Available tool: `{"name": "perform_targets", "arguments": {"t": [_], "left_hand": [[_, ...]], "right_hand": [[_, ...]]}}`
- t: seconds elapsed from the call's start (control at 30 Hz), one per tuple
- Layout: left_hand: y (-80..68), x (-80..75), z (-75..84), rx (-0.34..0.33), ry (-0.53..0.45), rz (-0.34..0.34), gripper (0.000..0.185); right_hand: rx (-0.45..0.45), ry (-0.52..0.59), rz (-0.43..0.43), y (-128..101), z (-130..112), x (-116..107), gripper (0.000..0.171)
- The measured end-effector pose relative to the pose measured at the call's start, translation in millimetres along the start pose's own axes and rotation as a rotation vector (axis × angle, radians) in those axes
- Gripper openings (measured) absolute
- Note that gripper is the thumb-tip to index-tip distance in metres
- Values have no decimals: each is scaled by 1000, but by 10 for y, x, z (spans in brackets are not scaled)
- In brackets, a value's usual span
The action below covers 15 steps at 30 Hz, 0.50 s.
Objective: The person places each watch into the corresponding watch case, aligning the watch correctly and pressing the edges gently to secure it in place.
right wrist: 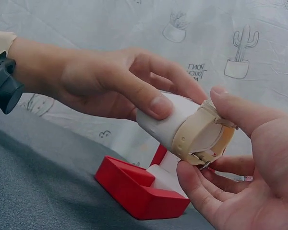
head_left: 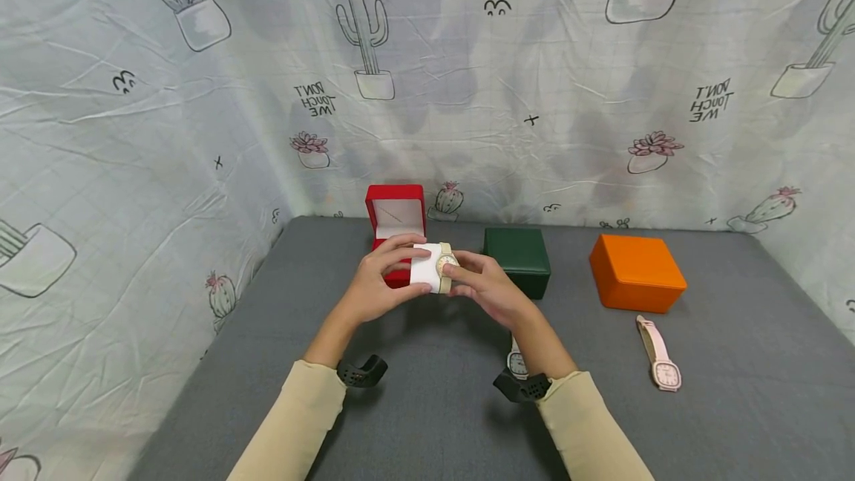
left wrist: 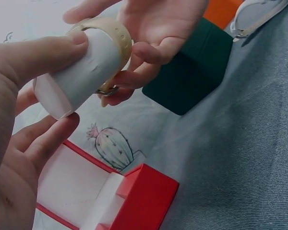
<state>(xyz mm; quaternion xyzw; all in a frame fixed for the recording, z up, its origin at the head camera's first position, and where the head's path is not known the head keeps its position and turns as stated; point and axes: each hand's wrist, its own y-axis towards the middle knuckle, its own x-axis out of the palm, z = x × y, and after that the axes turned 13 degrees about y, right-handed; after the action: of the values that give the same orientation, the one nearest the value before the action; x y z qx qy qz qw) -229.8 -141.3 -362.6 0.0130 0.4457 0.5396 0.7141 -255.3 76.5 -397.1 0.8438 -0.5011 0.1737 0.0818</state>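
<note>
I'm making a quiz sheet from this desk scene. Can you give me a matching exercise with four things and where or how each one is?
Things:
1. red box
2. green box
3. pink watch
4. white cushion

States:
a. lying flat on the grey table, in front of the orange box
b. held up in the left hand, a beige watch strapped round it
c. shut, right of the hands
d. open, lid up

Pairs: 1-d, 2-c, 3-a, 4-b
</note>
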Motion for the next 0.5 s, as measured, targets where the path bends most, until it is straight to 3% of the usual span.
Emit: {"name": "perform_targets", "arguments": {"t": [0.13, 0.37, 0.5], "left_hand": [[3, 46, -69, 7, 12, 29, 46], [-3, 155, -342, -15, 32, 57, 48], [-3, 169, -394, -14, 24, 62, 47]], "right_hand": [[-6, 4, 5, 1, 1, 14, 50], [-5, 9, 26, 27, 16, 18, 51], [-5, 4, 32, 37, 17, 17, 51]]}}
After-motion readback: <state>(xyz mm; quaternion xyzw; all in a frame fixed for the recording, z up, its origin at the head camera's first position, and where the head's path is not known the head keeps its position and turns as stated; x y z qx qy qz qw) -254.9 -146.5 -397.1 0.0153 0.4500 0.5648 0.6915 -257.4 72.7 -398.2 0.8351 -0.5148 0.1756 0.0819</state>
